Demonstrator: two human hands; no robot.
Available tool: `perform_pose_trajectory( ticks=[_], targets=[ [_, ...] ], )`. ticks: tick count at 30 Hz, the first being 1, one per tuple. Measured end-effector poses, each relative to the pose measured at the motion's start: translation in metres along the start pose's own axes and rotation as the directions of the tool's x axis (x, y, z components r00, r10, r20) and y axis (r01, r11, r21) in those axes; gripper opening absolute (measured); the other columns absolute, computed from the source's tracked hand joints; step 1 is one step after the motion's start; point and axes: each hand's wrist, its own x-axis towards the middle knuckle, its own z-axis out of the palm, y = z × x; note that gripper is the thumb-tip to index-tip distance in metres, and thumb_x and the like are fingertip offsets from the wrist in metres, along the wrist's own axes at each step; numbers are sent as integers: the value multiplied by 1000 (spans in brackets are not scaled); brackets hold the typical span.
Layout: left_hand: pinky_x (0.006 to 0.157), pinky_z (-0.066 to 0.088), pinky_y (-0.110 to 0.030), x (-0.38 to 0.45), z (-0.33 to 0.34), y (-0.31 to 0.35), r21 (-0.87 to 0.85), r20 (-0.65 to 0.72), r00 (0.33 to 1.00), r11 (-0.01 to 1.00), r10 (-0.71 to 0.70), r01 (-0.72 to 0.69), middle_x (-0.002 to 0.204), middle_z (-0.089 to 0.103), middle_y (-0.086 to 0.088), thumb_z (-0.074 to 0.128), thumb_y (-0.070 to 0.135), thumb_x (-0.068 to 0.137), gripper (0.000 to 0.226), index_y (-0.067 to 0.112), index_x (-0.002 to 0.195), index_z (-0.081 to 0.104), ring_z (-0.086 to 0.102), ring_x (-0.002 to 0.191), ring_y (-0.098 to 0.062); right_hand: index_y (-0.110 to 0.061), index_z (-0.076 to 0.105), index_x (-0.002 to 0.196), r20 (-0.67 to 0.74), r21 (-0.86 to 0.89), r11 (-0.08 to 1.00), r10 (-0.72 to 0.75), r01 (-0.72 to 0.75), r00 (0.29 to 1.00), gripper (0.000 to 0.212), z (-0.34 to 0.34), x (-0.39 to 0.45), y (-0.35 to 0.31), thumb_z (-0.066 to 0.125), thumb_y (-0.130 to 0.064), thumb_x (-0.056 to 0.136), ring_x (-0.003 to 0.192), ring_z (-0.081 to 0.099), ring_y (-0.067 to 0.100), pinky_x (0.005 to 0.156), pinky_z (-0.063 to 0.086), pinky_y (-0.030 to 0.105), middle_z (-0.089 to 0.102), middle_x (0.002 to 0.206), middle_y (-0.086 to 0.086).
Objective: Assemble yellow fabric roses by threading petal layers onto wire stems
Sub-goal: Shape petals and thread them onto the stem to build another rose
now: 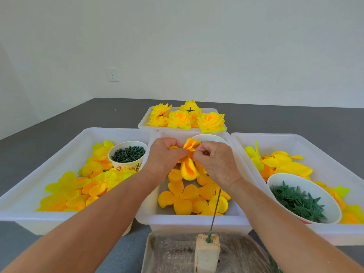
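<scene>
Above the middle tray (194, 220), between both hands: one partly built rose (189, 163), yellow-orange fabric, petals folded upward at the top and drooping toward the viewer below.

Left hand (164, 158): fingers curled, pinching the petal bundle from its left side. Right hand (216, 162): fingers curled likewise, pinching from the right. The two sets of fingertips nearly meet at the flower's centre; neither hand is the nearer, both are on it.

Wire stem (215, 209): thin, dark, its foot planted in a pale foam block (206, 251) at the near edge. Long axis runs almost upright, leaning slightly away from the viewer and to the right, and passes out of sight behind the right wrist. Whether its tip already passes through the held petals cannot be told; the hands hide it. Judgement: the coming move depends on the petal layer's centre hole lining up with that tip, which lies below and just toward the viewer from the fingers, on the right-hand side.

Loose petal layers (183, 196): flat in the middle tray, directly beneath the hands.

Left tray (23, 213): more yellow petals, plus a paper cup (128, 154) of small dark green pieces.
Right tray (295, 138): petals, plus a white bowl (304, 200) of green star-shaped calyx pieces.
Far tray (142, 125): finished roses (210, 120), well apart from the work.
All trays stand on a grey desk (295, 119).
</scene>
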Motion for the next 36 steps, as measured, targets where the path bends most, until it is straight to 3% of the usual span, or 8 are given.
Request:
perform_pose_trajectory(
  ticks=[7, 11, 15, 18, 22, 25, 29, 36],
  targets=[
    [53, 48, -29, -7, 7, -2, 430, 114, 906, 802, 407, -415, 60, 60, 9, 63, 8, 80, 15, 17, 88, 73, 53, 47, -9, -16, 63, 71, 48, -213, 977, -21, 30, 999, 9, -1, -2, 7, 66, -17, 79, 76, 57, 26, 72, 48, 38, 63, 73, 5],
    [62, 43, -35, -5, 8, -3, 548, 172, 883, 703, 436, -454, 71, 67, -12, 59, 14, 85, 15, 10, 84, 73, 51, 62, -21, -14, 61, 77, 16, -427, 900, -89, 87, 996, 15, 3, -5, 1, 62, -27, 83, 82, 57, 30, 68, 45, 34, 66, 86, 8],
    [53, 41, -31, -8, 6, 0, 475, 92, 920, 796, 380, -376, 53, 56, -6, 62, 5, 78, 16, 5, 62, 62, 49, 53, -19, -4, 63, 77, 36, -392, 898, -202, 200, 979, 16, 6, -7, -3, 56, -13, 87, 79, 55, 32, 68, 40, 36, 64, 81, 14],
    [42, 40, -19, -6, 0, 5, 120, -44, 989, 983, 142, -136, 43, 42, 7, 58, -6, 77, 31, 12, 51, 53, 41, 45, -11, -3, 60, 65, -63, -135, 988, -85, 76, 994, 21, 5, -2, -3, 61, -8, 85, 62, 42, 20, 62, 33, 26, 49, 60, 5],
    [41, 49, -22, 0, -7, 8, -298, -70, 981, 942, -183, 155, 56, 55, -6, 56, -3, 84, 24, 7, 63, 60, 52, 46, -15, -16, 47, 55, -15, 245, 963, 124, -116, 992, 34, 0, 3, -2, 62, -10, 85, 53, 32, 9, 55, 29, 26, 36, 51, -7],
    [50, 54, -30, 2, -3, 3, -46, -38, 999, 998, -36, 35, 68, 54, -9, 56, 1, 84, 15, 4, 70, 59, 53, 60, -19, -18, 47, 58, 21, 159, 981, 111, -113, 994, 32, 1, 3, -2, 60, -10, 86, 55, 35, 7, 54, 30, 19, 40, 55, -9],
    [47, 36, -10, 1, 1, -1, 398, -14, 981, 901, 193, -172, 62, 48, 8, 65, 7, 74, 29, 24, 63, 45, 44, 57, -4, -12, 56, 72, 55, -34, 997, 66, -65, 996, 13, 5, 0, 1, 63, -10, 82, 65, 45, 14, 60, 34, 22, 52, 64, -3],
    [46, 41, -23, 3, 0, -3, 85, 124, 988, 993, -97, 87, 63, 53, 3, 55, -1, 78, 29, 26, 88, 59, 52, 54, -12, -10, 53, 69, 40, 57, 998, 13, -15, 999, 18, 3, -3, -3, 62, 0, 80, 65, 42, 17, 60, 33, 23, 49, 63, 1]
  ],
)
